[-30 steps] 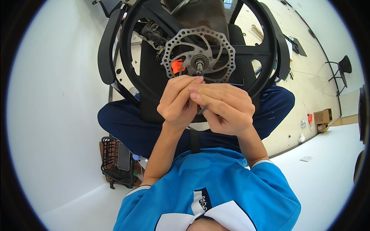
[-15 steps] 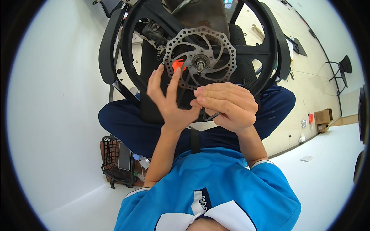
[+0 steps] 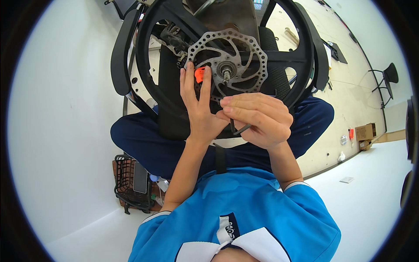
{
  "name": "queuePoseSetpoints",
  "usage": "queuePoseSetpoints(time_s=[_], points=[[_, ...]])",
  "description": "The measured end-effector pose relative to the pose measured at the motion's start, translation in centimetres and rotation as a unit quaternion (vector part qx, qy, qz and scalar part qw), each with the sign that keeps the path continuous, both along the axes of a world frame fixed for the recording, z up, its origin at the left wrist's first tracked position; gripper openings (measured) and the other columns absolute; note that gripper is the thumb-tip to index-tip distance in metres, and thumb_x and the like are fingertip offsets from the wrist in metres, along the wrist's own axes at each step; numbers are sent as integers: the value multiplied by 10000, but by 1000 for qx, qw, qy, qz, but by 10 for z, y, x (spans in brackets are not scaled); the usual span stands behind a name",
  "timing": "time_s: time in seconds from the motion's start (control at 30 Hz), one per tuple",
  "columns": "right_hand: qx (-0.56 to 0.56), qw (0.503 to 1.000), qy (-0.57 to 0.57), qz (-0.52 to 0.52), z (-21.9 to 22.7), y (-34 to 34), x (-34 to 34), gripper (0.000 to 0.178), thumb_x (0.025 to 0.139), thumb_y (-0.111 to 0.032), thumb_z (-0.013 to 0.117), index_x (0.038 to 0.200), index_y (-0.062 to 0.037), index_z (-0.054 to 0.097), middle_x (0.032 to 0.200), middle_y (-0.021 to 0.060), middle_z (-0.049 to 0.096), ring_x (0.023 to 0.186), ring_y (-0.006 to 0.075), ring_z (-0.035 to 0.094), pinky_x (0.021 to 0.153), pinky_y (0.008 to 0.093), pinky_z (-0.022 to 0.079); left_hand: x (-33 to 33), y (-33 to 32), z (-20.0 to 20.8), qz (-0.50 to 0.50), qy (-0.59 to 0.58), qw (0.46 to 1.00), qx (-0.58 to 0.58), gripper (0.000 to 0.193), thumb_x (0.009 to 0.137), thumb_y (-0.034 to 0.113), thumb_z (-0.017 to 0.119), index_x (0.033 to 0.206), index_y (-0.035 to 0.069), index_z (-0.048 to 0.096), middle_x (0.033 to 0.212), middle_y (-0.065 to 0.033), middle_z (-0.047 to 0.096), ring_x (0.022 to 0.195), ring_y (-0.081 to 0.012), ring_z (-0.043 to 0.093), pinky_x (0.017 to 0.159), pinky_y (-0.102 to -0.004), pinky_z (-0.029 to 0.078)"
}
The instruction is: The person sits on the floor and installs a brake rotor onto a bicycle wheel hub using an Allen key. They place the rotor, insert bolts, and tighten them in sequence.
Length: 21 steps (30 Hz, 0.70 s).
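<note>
Black basket (image 3: 134,203) lower left; cardboard box (image 3: 365,132) at right, small red object (image 3: 351,134) beside; black chair (image 3: 389,74) beyond.

near six o'clock: shirt (image 3: 262,196), its dark-and-white placket (image 3: 234,219) bearing one short run of sideways lettering (image 3: 230,227), too small to read surely.

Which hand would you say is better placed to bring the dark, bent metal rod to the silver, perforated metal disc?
Probably the right hand: its grip holds the rod close to the disc. The left hand, fingers spread beside a small bright-orange piece, shows no tool.
</note>
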State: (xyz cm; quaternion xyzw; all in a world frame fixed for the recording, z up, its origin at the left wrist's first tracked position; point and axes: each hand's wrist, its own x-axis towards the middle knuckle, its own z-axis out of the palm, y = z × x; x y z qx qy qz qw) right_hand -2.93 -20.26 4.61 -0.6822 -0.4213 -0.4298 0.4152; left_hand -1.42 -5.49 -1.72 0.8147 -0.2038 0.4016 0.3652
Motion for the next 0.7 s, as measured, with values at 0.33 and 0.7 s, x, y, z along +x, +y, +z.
queuePoseSetpoints(time_s=[0.33, 0.7], points=[[7, 1000, -16, -6, 1, 1, 2, 218, 653, 3, 810, 864, 0, 752, 853, 121, 757, 791, 235, 759, 705, 315, 623, 1, 3, 4, -11, -3, 1000, 4, 854, 690, 148, 736, 1494, 27, 477, 1598, -269, 284, 1468, -500, 263, 1180, -563, 258], [4, 998, -30, -49, 2, 2, 4, 232, 684, 26, 789, 910, 36, 736, 876, 139, 749, 731, 232, 746, 623, 285, 604, -2, 0, 3, 9, 7, 1000, 0, 863, 693, 195, 797, 1480, 19, 488, 1592, -271, 291, 1458, -497, 271, 1174, -558, 261]])
